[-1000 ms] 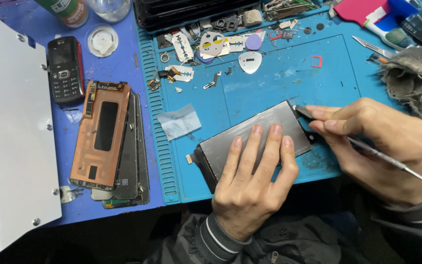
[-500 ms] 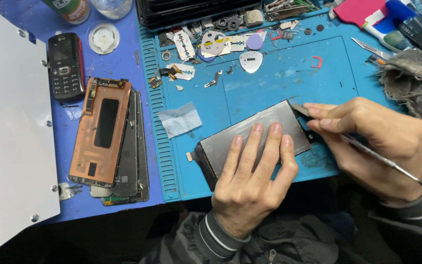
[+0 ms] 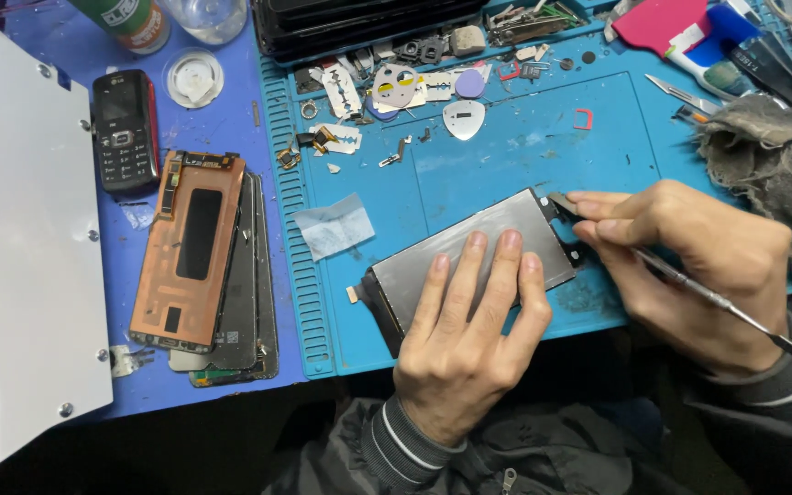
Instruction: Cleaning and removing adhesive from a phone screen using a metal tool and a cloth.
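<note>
left hand (image 3: 469, 339): open, fingers flat on the phone screen panel (image 3: 469, 266)
right hand (image 3: 689, 261): gripping thin metal tool (image 3: 717, 307) at panel's far corner
panel: on blue mat (image 3: 524, 156), near edge
farther left: copper-backed screens (image 3: 199, 261), black keypad phone (image 3: 124, 133)

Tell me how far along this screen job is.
Done: the grey screen panel lies bare and face down on the blue mat, loose small parts beside it. In hand: the left hand presses it flat while the right hand works a thin metal tool at its top corner. Left: panel not reassembled.
</note>
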